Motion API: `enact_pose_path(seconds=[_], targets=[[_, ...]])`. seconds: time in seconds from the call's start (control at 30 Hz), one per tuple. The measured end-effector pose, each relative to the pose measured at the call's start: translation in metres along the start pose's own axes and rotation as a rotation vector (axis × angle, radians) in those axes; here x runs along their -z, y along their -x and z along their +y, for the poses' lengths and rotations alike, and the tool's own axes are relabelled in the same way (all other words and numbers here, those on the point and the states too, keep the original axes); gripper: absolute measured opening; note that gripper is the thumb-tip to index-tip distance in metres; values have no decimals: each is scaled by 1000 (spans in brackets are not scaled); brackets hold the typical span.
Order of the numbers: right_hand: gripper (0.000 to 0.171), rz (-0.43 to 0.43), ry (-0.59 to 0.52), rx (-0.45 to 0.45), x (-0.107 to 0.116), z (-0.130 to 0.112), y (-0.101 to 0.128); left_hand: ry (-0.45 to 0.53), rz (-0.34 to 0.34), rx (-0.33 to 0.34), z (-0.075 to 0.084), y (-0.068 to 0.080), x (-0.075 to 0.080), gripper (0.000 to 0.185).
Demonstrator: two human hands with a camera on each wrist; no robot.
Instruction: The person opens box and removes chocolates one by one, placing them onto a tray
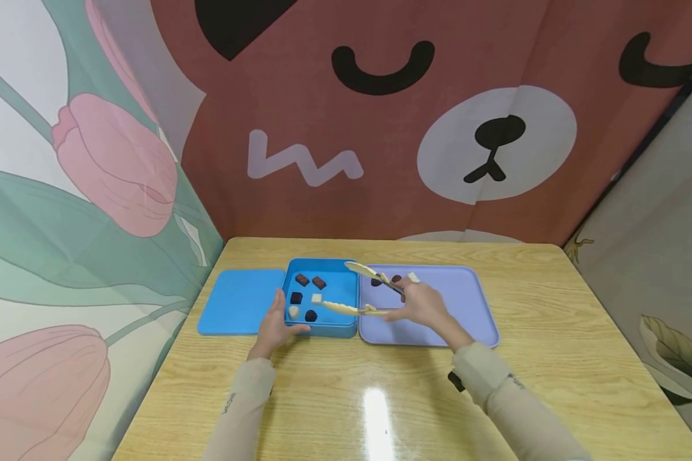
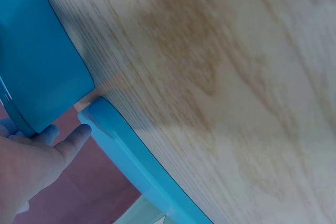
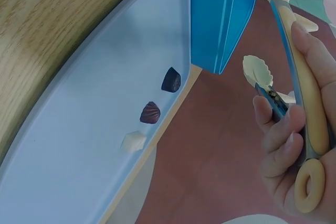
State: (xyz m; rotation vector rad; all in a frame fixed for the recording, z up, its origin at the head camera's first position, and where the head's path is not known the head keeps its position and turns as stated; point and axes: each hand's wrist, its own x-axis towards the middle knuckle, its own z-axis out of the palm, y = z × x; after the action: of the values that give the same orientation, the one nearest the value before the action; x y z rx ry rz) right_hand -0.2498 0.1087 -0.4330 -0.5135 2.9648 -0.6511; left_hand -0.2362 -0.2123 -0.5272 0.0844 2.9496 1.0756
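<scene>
- A blue lid (image 1: 241, 302) lies flat on the wooden table (image 1: 553, 320) at the far left, just beside the blue box (image 1: 323, 330).
- The left hand (image 1: 277, 326) rests against the near left corner of the blue box, with the fingers fairly straight on its wall and the thumb along the front edge; they do not curl round anything.
- Inside the box lie two brown chocolates (image 1: 310, 280) at the back, two dark chocolates (image 1: 296, 298) lower down and two white chocolates (image 1: 316, 298) among them.
- Cream tongs (image 1: 352, 309) reach over the box with their arms spread wide, one tip above the box's floor and the other above its far right corner.
- The right hand (image 1: 421, 306) grips the tongs at their hinge end, fingers curled round both arms, and hovers over the lilac tray (image 1: 467, 320).
- On the tray's far edge lie a dark chocolate (image 3: 171, 79), a brown chocolate (image 3: 150, 113) and a white chocolate (image 3: 133, 141) in a row.
</scene>
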Motion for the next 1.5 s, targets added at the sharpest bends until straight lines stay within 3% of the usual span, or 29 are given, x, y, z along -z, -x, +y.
enact_pose_path(seconds=[0.17,0.6,0.9,1.17,1.5], targets=[[76,-2,37,42,-3,-5,-5,-7,3,-1,-2,-1,-1,112],[79,-35,100,89,-11,-16,-15,-6,5,-3,0,-1,0,112],[68,-43,137,139,-14,-23,-21,-3,8,-13,0,0,0,112],[67,-86,175,130,-20,-30,-25,6,27,-44,-3,0,0,111],[50,-134,170,175,-23,-35,-33,-16,17,-22,0,0,0,112]])
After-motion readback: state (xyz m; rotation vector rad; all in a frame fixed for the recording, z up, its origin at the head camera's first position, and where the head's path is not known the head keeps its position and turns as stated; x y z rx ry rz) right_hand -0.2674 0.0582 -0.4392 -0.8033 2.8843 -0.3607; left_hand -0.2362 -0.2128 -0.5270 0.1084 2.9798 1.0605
